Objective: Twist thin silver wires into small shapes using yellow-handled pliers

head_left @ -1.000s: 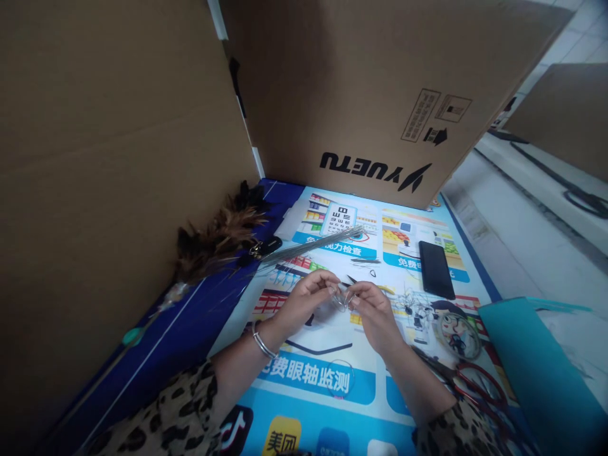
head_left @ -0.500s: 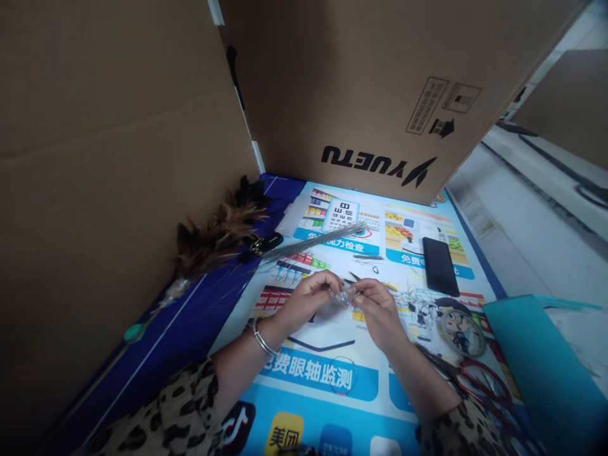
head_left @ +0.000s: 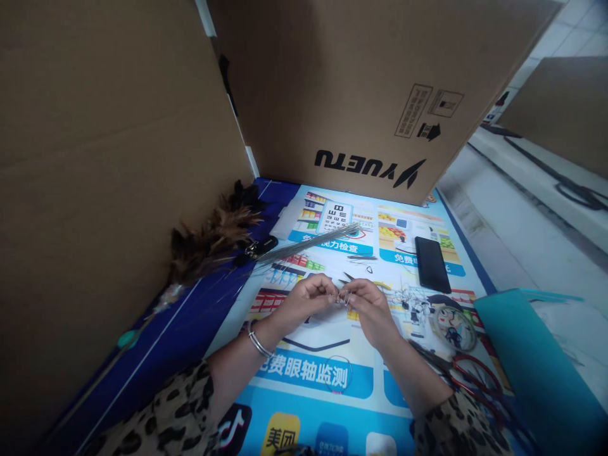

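Above the middle of the printed table cover, my left hand and my right hand meet with their fingertips pinched. Between them is a small bent piece of thin silvery wire, partly covered by the fingers. Both hands grip it, one from each side. Just beyond the fingertips lie the dark points of a pliers-like tool with a yellow handle. A bundle of straight thin wires rests farther back, and a few short wire pieces lie in front of it.
Tangled wire scraps, a round clear dish and red-handled scissors lie right of my hands. A black phone and teal box are farther right. Brown feathers line the left cardboard wall; another cardboard panel stands behind.
The view has shifted slightly. My fingers have turned the small wire piece a little and hold it close between both hands; the other things lie as before.
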{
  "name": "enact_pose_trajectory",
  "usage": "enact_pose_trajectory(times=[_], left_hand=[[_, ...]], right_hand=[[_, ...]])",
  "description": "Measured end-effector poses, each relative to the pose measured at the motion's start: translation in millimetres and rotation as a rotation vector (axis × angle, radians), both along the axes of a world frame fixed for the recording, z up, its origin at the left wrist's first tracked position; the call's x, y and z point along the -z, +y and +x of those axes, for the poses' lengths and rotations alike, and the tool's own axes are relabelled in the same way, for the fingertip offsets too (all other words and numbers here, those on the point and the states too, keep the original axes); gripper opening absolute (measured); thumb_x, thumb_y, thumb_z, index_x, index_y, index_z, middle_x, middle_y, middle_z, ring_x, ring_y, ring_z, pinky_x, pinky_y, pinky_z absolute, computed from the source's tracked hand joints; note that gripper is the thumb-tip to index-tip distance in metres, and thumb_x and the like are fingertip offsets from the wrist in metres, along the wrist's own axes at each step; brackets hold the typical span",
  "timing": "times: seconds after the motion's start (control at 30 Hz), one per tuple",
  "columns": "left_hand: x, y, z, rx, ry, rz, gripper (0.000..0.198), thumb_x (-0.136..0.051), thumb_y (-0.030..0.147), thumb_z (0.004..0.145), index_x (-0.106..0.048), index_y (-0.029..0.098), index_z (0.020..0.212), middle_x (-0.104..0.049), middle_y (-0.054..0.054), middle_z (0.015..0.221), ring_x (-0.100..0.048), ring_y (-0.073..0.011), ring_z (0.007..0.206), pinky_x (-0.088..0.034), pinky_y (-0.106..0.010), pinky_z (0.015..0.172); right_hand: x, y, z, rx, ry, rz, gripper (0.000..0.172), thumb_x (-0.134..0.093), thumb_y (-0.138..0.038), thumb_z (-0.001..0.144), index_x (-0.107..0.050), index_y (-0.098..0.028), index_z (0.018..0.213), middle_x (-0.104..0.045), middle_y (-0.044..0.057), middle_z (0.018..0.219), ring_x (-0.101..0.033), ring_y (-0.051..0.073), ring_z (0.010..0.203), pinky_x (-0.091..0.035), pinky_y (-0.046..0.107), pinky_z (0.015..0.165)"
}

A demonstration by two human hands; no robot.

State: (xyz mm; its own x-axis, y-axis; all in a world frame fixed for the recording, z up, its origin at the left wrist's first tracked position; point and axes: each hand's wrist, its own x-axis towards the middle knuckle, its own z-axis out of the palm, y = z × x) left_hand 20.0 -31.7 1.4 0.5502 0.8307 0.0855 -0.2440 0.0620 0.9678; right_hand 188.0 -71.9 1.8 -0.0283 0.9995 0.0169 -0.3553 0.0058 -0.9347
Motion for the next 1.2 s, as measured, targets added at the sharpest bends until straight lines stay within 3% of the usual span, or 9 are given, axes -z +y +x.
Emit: enact_pose_trajectory(times=[0.37,0.8,1.2], left_hand=[[5.1,0.3,0.6,-0.019,-0.003,-0.053,0.017,-0.066,0.026,0.074,-0.056,0.014,0.078,-0.064,-0.004,0.080,-0.059,-0.0148,0.075,-0.043,-0.028,0.071],[0.1,-0.3,1.9,0.085,-0.089,-0.163,0.014,-0.068,0.023,0.072,-0.058,0.014,0.076,-0.067,-0.006,0.086,-0.060,-0.0150,0.080,-0.044,-0.029,0.075],[-7.3,0.5,2.1,0.026,-0.151,-0.225,0.010,-0.066,0.019,0.070,-0.058,0.016,0.073,-0.066,-0.006,0.083,-0.059,-0.0159,0.079,-0.043,-0.029,0.074]], right_hand=[[-0.6,0.1,-0.8,0.021,-0.009,-0.001,0.015,-0.066,-0.024,0.072,-0.062,-0.022,0.087,-0.063,0.002,0.080,-0.054,0.015,0.071,-0.041,0.028,0.065],[4.8,0.7,1.7,0.054,-0.057,-0.022,0.016,-0.067,-0.021,0.069,-0.062,-0.022,0.084,-0.059,0.000,0.076,-0.052,0.014,0.069,-0.040,0.027,0.064],[0.7,-0.4,1.2,-0.023,0.009,-0.013,0.016,-0.067,-0.023,0.069,-0.062,-0.021,0.084,-0.062,0.002,0.079,-0.054,0.017,0.073,-0.041,0.031,0.069]])
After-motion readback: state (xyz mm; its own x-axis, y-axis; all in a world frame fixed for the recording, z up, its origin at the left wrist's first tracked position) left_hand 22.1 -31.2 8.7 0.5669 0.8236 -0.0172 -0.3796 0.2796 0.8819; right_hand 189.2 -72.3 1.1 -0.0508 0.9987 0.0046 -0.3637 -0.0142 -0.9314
